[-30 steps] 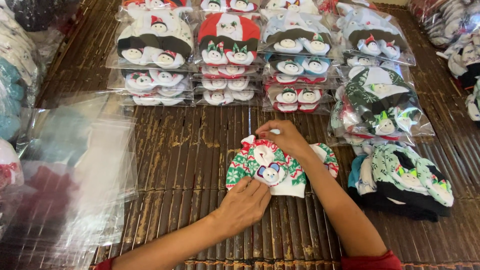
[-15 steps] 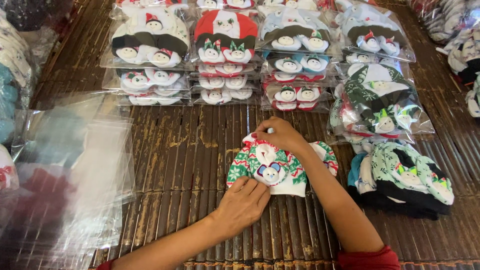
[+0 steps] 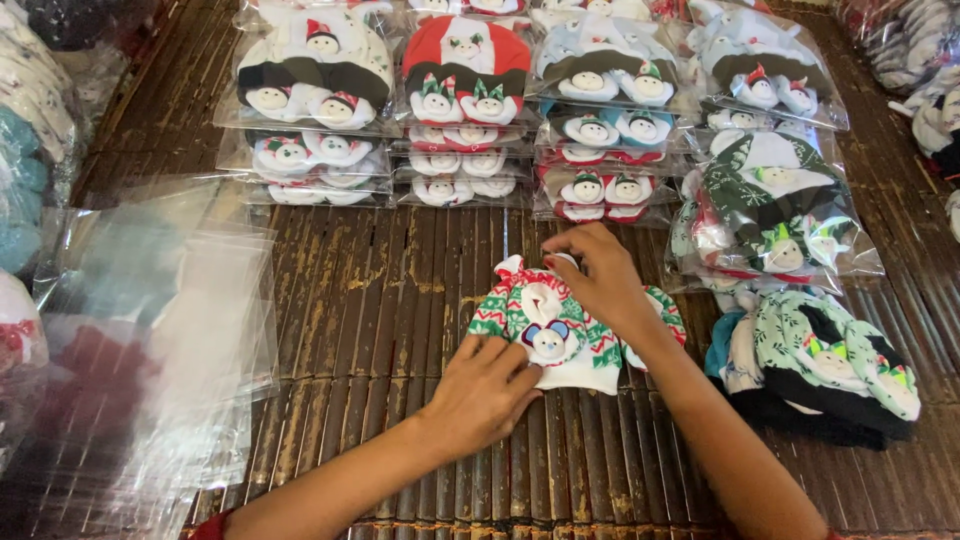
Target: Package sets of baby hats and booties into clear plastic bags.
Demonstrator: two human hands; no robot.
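A small knitted set in red, green and white with little snowman faces (image 3: pixel 545 325) lies flat on the dark slatted bamboo mat (image 3: pixel 400 290). My left hand (image 3: pixel 488 385) presses on its lower left edge with the fingers spread over the white hem. My right hand (image 3: pixel 598 280) rests on its upper right part, fingertips bent down onto the fabric near the top. Neither hand lifts the piece off the mat.
Stacks of similar sets in clear bags (image 3: pixel 465 90) fill the far side. A loose pile of unbagged green and black pieces (image 3: pixel 830 365) sits to the right. Empty clear plastic bags (image 3: pixel 160 330) lie spread on the left.
My hands have shifted only slightly on the knitted set, still pressing it flat. The camera has tilted a little.
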